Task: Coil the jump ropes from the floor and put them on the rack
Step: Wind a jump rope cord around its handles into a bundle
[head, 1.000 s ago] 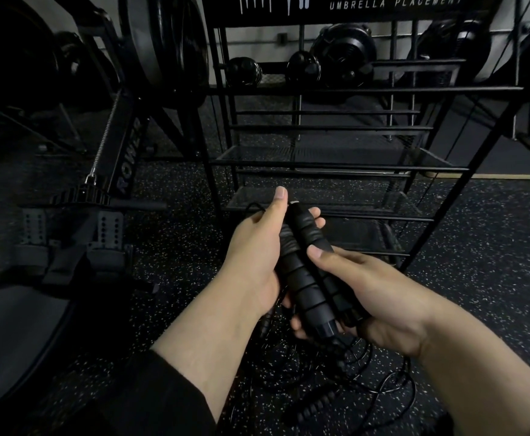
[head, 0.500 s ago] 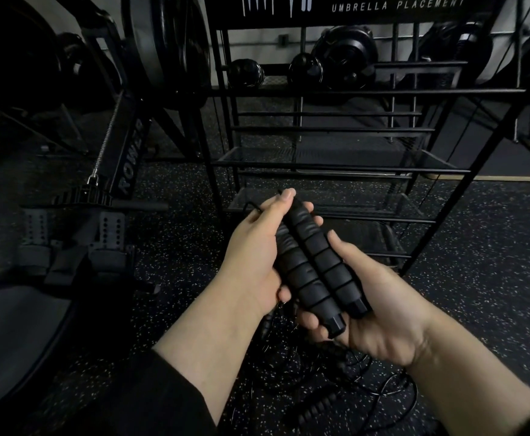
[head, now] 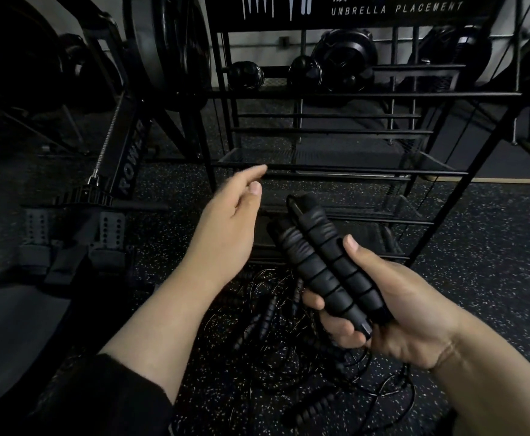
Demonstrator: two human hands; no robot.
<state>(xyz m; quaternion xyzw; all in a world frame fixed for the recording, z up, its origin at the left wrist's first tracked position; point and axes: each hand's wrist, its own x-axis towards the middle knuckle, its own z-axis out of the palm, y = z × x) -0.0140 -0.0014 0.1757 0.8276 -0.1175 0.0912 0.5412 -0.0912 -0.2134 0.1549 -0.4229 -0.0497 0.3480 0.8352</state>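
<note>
a: right hand (head: 392,316) status?
b: wrapped round two black ribbed jump rope handles (head: 326,265), held side by side. thumb lies across the top, fingers (head: 326,333) curl under from below. handles tilt up toward 11 o'clock, butt ends down near the palm.

a: left hand (head: 225,228)?
b: off the handles, just beside them at their 9 o'clock. fingers relaxed, loosely extended toward 1 o'clock, holding nothing. dark sleeve (head: 100,398) pushed up the forearm.

a: rest of the ropes?
b: tangled pile of jump ropes (head: 276,328) on the floor (head: 493,262), below the hands, roughly 6 o'clock from the held handles. thin cords looped over each other, a few more ribbed handles mixed in. cords run up from the pile toward the right hand; can't tell which cord belongs to which handle.

a: rack?
b: black metal rack (head: 336,168) straight ahead at 12 o'clock, several wire shelves, a sign on top reading "umbrella placement". the held handles sit in front of its lower shelves, not touching as far as i can see.

a: anything else around?
b: rower (head: 128,162) at 9 to 10 o'clock with chain and footplates, dark weight plates (head: 345,58) behind the rack. floor is black speckled rubber.
</note>
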